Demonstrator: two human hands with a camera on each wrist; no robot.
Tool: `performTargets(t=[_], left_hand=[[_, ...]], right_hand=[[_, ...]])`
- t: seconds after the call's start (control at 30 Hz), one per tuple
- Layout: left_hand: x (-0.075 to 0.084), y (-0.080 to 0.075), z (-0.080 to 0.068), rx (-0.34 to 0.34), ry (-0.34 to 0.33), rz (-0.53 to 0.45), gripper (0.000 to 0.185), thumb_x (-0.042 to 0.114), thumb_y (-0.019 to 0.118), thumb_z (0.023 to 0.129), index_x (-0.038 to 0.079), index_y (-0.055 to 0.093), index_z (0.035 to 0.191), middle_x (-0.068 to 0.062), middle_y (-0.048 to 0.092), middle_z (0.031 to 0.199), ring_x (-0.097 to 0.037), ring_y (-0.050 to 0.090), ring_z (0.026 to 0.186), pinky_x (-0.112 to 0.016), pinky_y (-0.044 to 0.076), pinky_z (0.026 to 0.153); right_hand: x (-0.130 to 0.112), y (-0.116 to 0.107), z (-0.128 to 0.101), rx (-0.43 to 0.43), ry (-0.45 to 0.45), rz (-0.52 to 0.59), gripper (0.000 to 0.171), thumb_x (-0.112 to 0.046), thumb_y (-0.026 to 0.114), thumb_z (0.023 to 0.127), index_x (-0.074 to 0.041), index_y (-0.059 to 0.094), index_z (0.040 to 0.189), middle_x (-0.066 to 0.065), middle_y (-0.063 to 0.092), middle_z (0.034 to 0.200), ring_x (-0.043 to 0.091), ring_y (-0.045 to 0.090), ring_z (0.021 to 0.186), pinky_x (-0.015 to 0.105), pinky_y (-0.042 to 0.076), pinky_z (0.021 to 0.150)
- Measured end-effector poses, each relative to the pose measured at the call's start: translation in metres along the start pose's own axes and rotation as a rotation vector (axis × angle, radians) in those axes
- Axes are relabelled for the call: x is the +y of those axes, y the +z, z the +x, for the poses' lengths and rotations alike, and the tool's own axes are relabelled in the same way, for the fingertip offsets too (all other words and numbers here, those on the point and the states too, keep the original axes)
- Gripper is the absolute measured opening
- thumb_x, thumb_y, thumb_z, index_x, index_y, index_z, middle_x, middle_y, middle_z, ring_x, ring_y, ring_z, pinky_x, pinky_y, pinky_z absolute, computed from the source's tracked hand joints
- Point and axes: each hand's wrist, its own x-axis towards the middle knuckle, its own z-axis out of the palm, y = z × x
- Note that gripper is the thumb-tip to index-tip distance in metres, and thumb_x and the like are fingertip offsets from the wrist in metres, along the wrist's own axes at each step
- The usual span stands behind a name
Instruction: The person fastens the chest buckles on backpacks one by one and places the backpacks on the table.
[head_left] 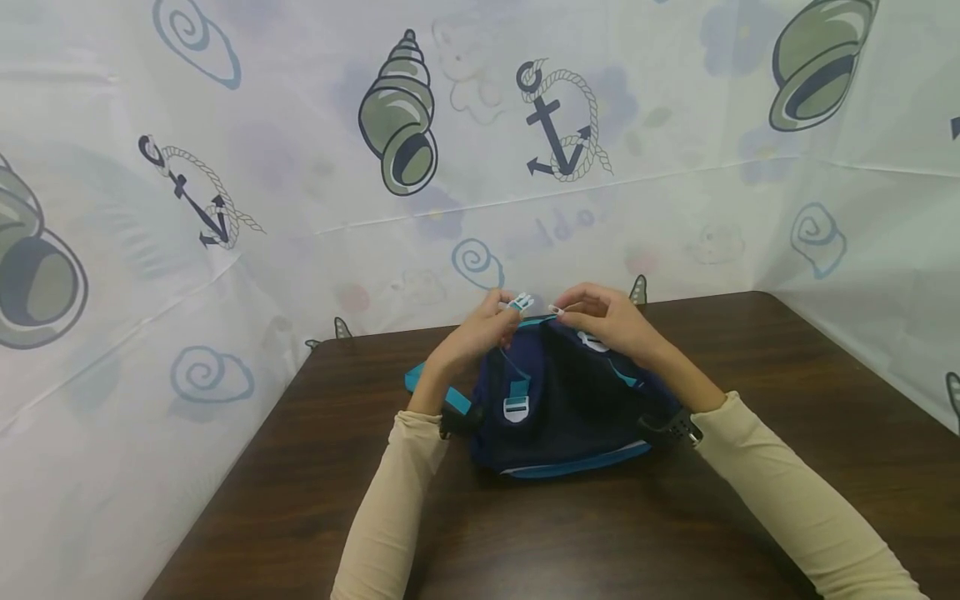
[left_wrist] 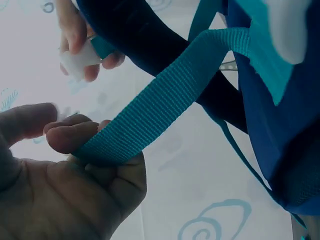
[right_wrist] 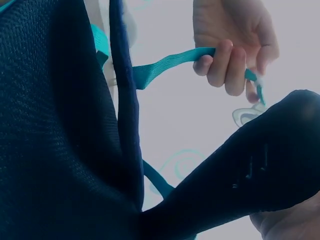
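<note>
A navy backpack [head_left: 588, 400] with teal trim lies on the table under both hands. My left hand [head_left: 480, 323] grips a teal strap [left_wrist: 165, 95], which runs through its curled fingers. At that strap's end a white pronged buckle half [head_left: 522, 302] sticks out toward the right. Opposite it, my right hand [head_left: 611, 318] pinches another white buckle piece [left_wrist: 80, 62] on a short teal strap. A small gap separates the two pieces. In the right wrist view, a padded navy shoulder strap [right_wrist: 240, 170] covers much of the right hand [right_wrist: 295, 222].
The bag stands on a dark brown wooden table [head_left: 300, 500]. White strap adjusters [head_left: 516, 408] sit on the backpack's straps. A loose teal strap end [head_left: 413, 377] lies left of the bag. A printed white sheet [head_left: 480, 150] rises behind the table and along its sides.
</note>
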Motion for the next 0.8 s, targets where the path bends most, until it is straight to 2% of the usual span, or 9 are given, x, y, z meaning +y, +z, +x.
performTargets(t=[0.07, 0.17, 0.27, 0.4, 0.53, 0.7, 0.8], left_hand=[[-0.003, 0.001, -0.001, -0.021, 0.023, 0.044, 0.031, 0.027, 0.042, 0.092, 0.018, 0.029, 0.119, -0.004, 0.041, 0.076, -0.019, 0.042, 0.067, -0.032, 0.042, 0.065], [-0.006, 0.002, -0.001, -0.039, 0.06, 0.112, 0.034, 0.033, 0.044, 0.093, 0.019, 0.028, 0.119, -0.005, 0.042, 0.072, -0.023, 0.043, 0.063, -0.031, 0.039, 0.058], [-0.007, 0.003, -0.002, -0.06, 0.087, 0.165, 0.033, 0.037, 0.045, 0.092, 0.021, 0.03, 0.117, -0.005, 0.041, 0.069, -0.028, 0.042, 0.06, -0.03, 0.036, 0.052], [-0.007, 0.003, -0.004, -0.106, 0.123, 0.182, 0.029, 0.037, 0.045, 0.092, 0.018, 0.038, 0.114, -0.01, 0.046, 0.076, -0.03, 0.046, 0.067, -0.033, 0.042, 0.059], [-0.008, 0.002, -0.005, -0.121, 0.136, 0.214, 0.023, 0.037, 0.044, 0.093, 0.019, 0.048, 0.107, -0.016, 0.051, 0.087, -0.025, 0.05, 0.07, -0.038, 0.047, 0.068], [-0.008, -0.003, -0.005, -0.096, 0.152, 0.271, 0.021, 0.035, 0.044, 0.093, 0.025, 0.053, 0.109, -0.012, 0.056, 0.097, -0.024, 0.056, 0.079, -0.033, 0.05, 0.07], [-0.008, -0.005, -0.006, -0.117, 0.17, 0.251, 0.024, 0.032, 0.046, 0.093, 0.024, 0.053, 0.114, -0.004, 0.059, 0.1, -0.022, 0.059, 0.085, -0.031, 0.05, 0.075]], right_hand=[[-0.006, 0.001, -0.002, -0.013, -0.016, -0.018, 0.03, -0.025, 0.057, 0.087, -0.009, 0.055, 0.112, 0.009, 0.058, 0.116, 0.02, 0.056, 0.11, 0.044, 0.043, 0.091], [-0.016, 0.003, -0.005, -0.033, -0.043, -0.052, 0.028, -0.02, 0.057, 0.088, -0.005, 0.055, 0.112, 0.013, 0.059, 0.114, 0.024, 0.056, 0.108, 0.044, 0.044, 0.09], [-0.023, 0.004, -0.006, -0.052, -0.062, -0.102, 0.028, -0.016, 0.056, 0.088, -0.003, 0.055, 0.113, 0.013, 0.06, 0.11, 0.025, 0.057, 0.105, 0.038, 0.047, 0.087], [-0.027, 0.004, -0.006, -0.073, -0.084, -0.158, 0.027, -0.012, 0.056, 0.088, -0.001, 0.057, 0.112, 0.014, 0.061, 0.107, 0.027, 0.06, 0.096, 0.029, 0.049, 0.077], [-0.03, 0.003, -0.008, -0.071, -0.105, -0.208, 0.026, -0.01, 0.057, 0.087, -0.001, 0.058, 0.111, 0.012, 0.06, 0.105, 0.024, 0.059, 0.091, 0.025, 0.05, 0.071], [-0.032, 0.003, -0.009, -0.055, -0.126, -0.236, 0.025, -0.008, 0.057, 0.087, 0.0, 0.058, 0.11, 0.012, 0.06, 0.105, 0.023, 0.06, 0.093, 0.024, 0.049, 0.072], [-0.034, 0.004, -0.01, -0.054, -0.134, -0.268, 0.025, -0.009, 0.057, 0.087, -0.001, 0.059, 0.11, 0.011, 0.06, 0.106, 0.02, 0.058, 0.095, 0.028, 0.049, 0.078]])
